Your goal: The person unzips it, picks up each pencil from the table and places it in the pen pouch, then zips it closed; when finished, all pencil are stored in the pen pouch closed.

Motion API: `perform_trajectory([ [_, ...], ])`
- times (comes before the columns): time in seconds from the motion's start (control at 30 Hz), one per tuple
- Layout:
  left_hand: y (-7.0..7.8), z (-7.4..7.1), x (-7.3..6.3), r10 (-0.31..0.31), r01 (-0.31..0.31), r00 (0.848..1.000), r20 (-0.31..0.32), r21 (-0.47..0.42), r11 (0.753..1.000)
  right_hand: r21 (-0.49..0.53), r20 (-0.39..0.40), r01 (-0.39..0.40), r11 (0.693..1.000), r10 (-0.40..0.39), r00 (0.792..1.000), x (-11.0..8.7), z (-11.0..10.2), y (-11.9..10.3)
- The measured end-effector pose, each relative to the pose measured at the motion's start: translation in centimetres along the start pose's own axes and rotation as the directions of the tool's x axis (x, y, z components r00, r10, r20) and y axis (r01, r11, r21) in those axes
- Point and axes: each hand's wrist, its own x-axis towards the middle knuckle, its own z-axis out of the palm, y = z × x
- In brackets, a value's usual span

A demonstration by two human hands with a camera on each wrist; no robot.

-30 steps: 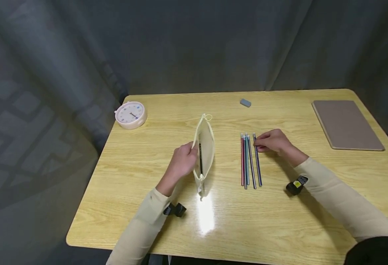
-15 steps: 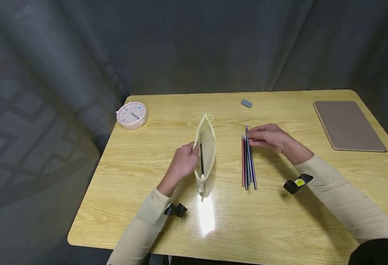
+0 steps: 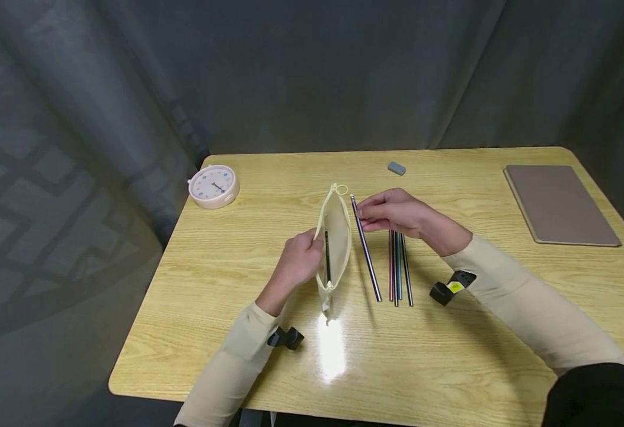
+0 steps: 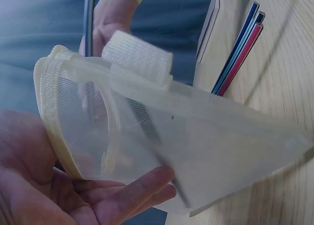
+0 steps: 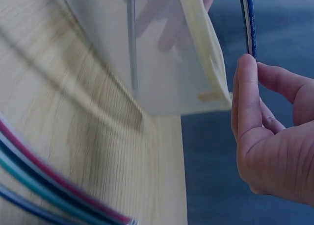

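My left hand (image 3: 300, 258) grips the near side of a translucent cream zip pouch (image 3: 338, 237), which stands with its mouth spread wide. Inside the pouch lies one dark pencil (image 3: 328, 255), also visible through the mesh in the left wrist view. Between thumb and fingertips, my right hand (image 3: 397, 212) pinches a dark blue pencil (image 3: 366, 249) near its upper end. That pencil hangs tilted just right of the pouch, apart from it. Under the right hand, several pencils (image 3: 399, 273) in red, teal and dark blue lie side by side on the table.
A pink round clock (image 3: 213, 187) stands at the table's back left. Toward the back edge lies a grey eraser (image 3: 396, 168). A brown notebook (image 3: 561, 204) rests at the right on the wooden table (image 3: 184, 332). Dark curtains (image 3: 312, 77) hang behind.
My right hand has picked up the rightmost pencil from the table and carried it left, across the other pencils, to beside the pouch. The left hand keeps its hold on the pouch.
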Motion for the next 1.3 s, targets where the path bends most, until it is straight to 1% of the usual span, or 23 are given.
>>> perform_trajectory([
  [0.07, 0.0, 0.1, 0.0, 0.000, 0.000, 1.000, -0.005, 0.015, 1.000, 0.001, 0.014, -0.003, 1.000, 0.003, 1.000, 0.4, 0.5, -0.1],
  [0.23, 0.2, 0.2, 0.1, 0.003, -0.002, 1.000, -0.014, 0.027, 1.000, 0.000, 0.019, -0.037, 0.999, 0.037, 0.999, 1.2, 1.6, -0.3],
  [0.37, 0.6, 0.2, 0.1, 0.017, -0.016, 1.000, -0.022, 0.048, 0.999, -0.037, 0.014, -0.060, 0.998, 0.060, 0.998, 1.6, 1.9, -0.7],
  [0.47, 0.8, 0.3, 0.1, 0.029, -0.027, 0.999, -0.022, 0.076, 0.997, -0.067, -0.012, -0.063, 0.996, 0.063, 0.998, 1.8, 2.1, -1.2],
  [0.63, 1.1, 0.7, 0.2, 0.052, -0.050, 0.998, -0.019, 0.089, 0.995, -0.123, -0.065, -0.066, 0.990, 0.058, 0.996, 2.1, 2.5, -1.5],
  [0.8, 0.9, 0.8, 0.3, 0.058, -0.055, 0.998, -0.027, 0.099, 0.994, -0.163, -0.081, -0.063, 0.985, 0.050, 0.995, 2.3, 2.7, -1.2],
  [0.87, 0.9, 0.8, 0.4, 0.054, -0.050, 0.998, -0.033, 0.100, 0.994, -0.205, -0.078, -0.058, 0.977, 0.043, 0.996, 2.2, 2.6, -1.1],
  [0.93, 0.9, 0.8, 0.4, 0.053, -0.049, 0.998, -0.038, 0.099, 0.994, -0.289, -0.060, -0.049, 0.956, 0.033, 0.998, 1.9, 2.7, -1.0],
  [0.97, 0.9, 0.8, 0.5, 0.053, -0.049, 0.998, -0.038, 0.099, 0.994, -0.351, -0.048, -0.040, 0.935, 0.025, 0.999, 1.8, 2.9, -1.1],
  [1.0, 0.9, 0.8, 0.5, 0.054, -0.051, 0.998, -0.036, 0.097, 0.994, -0.427, -0.030, -0.025, 0.904, 0.013, 0.999, 1.6, 3.2, -1.1],
  [1.03, 0.9, 0.8, 0.5, 0.058, -0.054, 0.998, -0.035, 0.098, 0.994, -0.510, -0.013, -0.012, 0.860, 0.006, 1.000, 1.4, 3.7, -1.2],
  [1.1, 0.9, 0.8, 0.6, 0.056, -0.053, 0.998, -0.026, 0.090, 0.994, -0.673, 0.021, 0.021, 0.740, -0.008, 1.000, 1.2, 4.7, -1.3],
  [1.13, 0.9, 0.8, 0.6, 0.052, -0.050, 0.998, -0.022, 0.085, 0.995, -0.739, 0.039, 0.039, 0.672, -0.015, 0.999, 1.2, 5.2, -1.3],
  [1.2, 0.9, 0.8, 0.6, 0.049, -0.047, 0.999, -0.022, 0.076, 0.996, -0.837, 0.064, 0.056, 0.545, -0.004, 0.998, 1.3, 6.0, -1.1],
  [1.27, 0.9, 0.9, 0.5, 0.046, -0.044, 0.999, -0.024, 0.069, 0.997, -0.886, 0.082, 0.062, 0.459, 0.024, 0.996, 1.4, 6.5, -0.7],
  [1.3, 0.9, 0.9, 0.5, 0.047, -0.045, 0.998, -0.028, 0.071, 0.996, -0.899, 0.088, 0.062, 0.434, 0.039, 0.995, 1.5, 6.7, -0.4],
])
